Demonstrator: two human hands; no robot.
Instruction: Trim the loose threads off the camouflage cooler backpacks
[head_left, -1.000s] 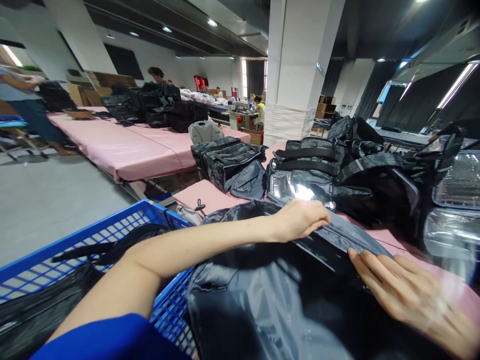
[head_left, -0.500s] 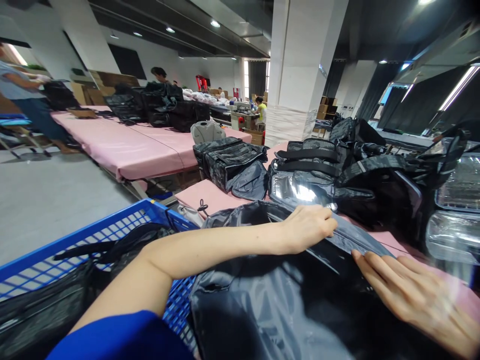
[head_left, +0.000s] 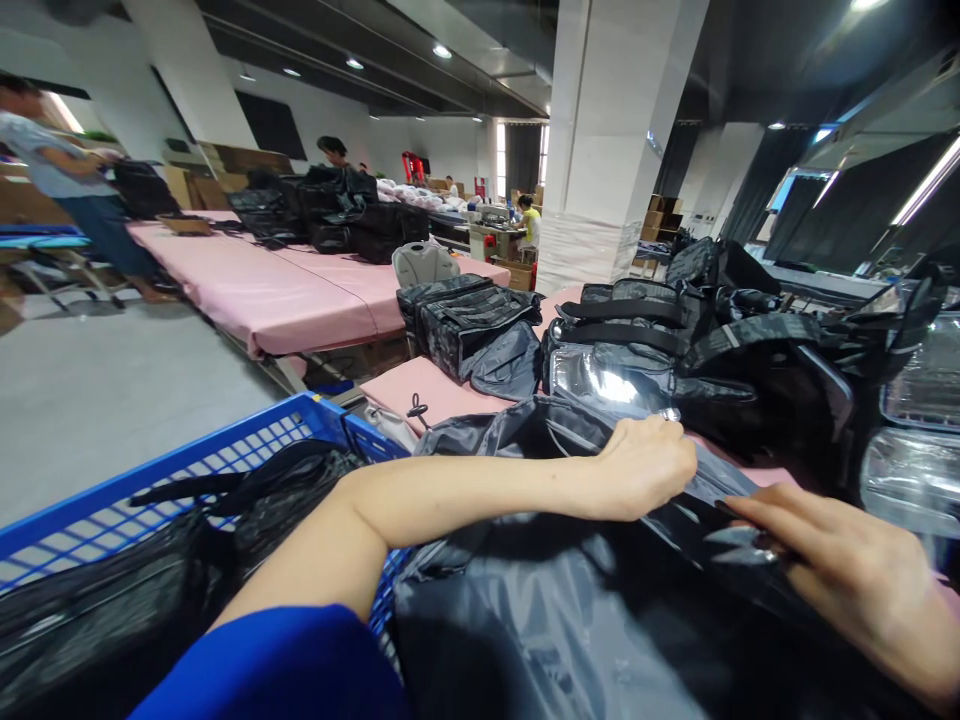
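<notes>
A dark grey nylon bag [head_left: 540, 610] lies in front of me across the pink table [head_left: 435, 392] and the blue crate's edge. My left hand [head_left: 649, 465] reaches across it, fingers curled shut on the bag's far edge strip. My right hand [head_left: 847, 575] is at the lower right, its fingers pinching the same edge of the bag, slightly blurred.
A blue plastic crate [head_left: 225, 450] with black bags in it stands at the lower left. Camouflage-pattern bags [head_left: 469, 325] and bags with clear panels [head_left: 600, 385] are piled behind. A white pillar [head_left: 600, 150] rises beyond. Other people [head_left: 67, 190] work at distant pink tables [head_left: 255, 290].
My right hand went from lying flat on the bag to pinching its edge. My left hand slid a little right along the edge. The view shifted slightly.
</notes>
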